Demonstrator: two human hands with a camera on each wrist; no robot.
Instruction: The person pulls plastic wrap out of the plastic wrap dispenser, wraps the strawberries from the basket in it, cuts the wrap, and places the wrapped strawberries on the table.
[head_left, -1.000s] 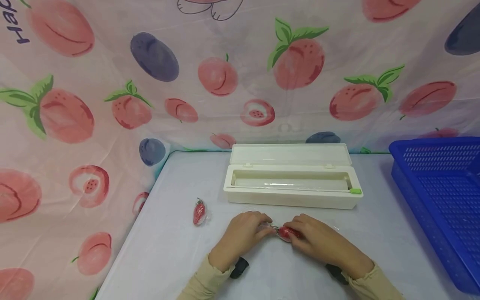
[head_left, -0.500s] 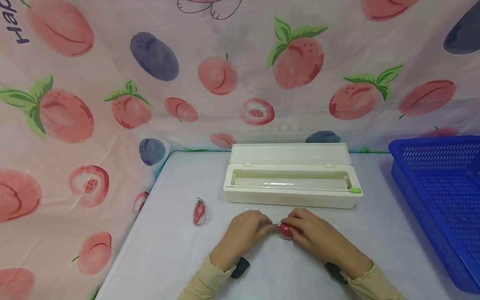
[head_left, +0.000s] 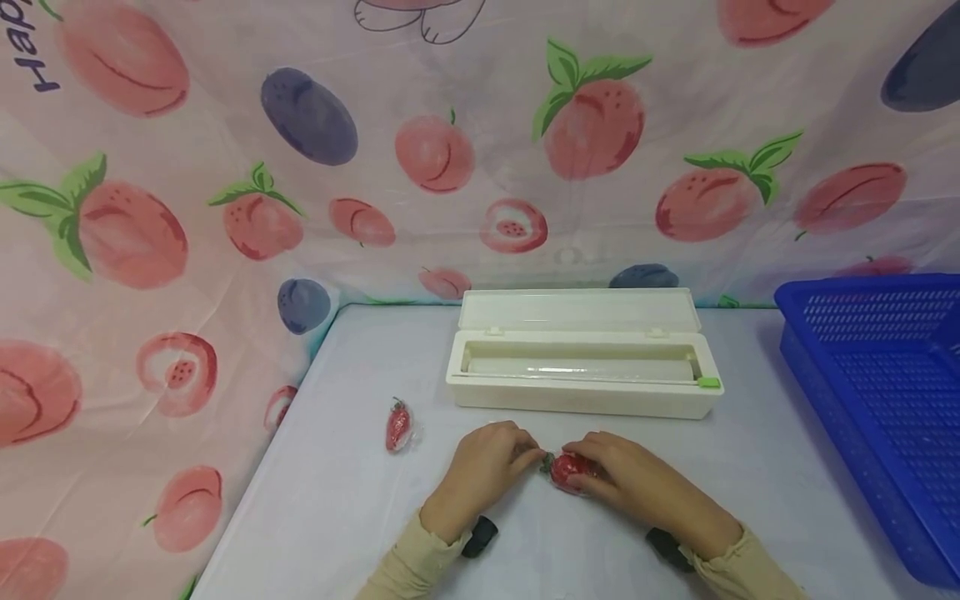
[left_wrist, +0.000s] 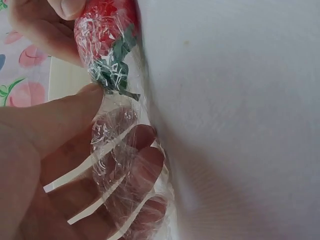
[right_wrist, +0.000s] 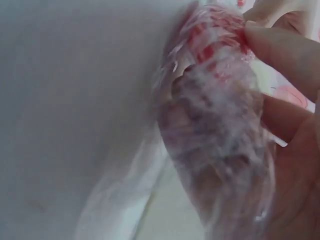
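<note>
A red strawberry (head_left: 567,472) wrapped in clear cling film lies between my two hands, its green leaves pointing left. My right hand (head_left: 626,471) grips it by its right part, with fingers and thumb on either side. At the leafy end, my left hand (head_left: 483,467) pinches the gathered cling film (left_wrist: 117,150); its thumb presses the neck of the film beside the leaves. In the right wrist view, loose cling film (right_wrist: 215,135) trails from the strawberry across the right fingers. A second wrapped strawberry (head_left: 398,426) lies on the table, left of my left hand.
Behind the hands stands a white film dispenser (head_left: 585,400), lid raised, with a film roll (head_left: 581,368) inside and a green slider (head_left: 708,382) at its right end. A blue basket (head_left: 840,425) is at the right. A fruit-print cloth (head_left: 450,100) hangs behind the white table (head_left: 337,492).
The strawberry has turned a little in the right fingers and more of it shows. My right hand rose slightly, then came back down. The left hand stays nearly in place.
</note>
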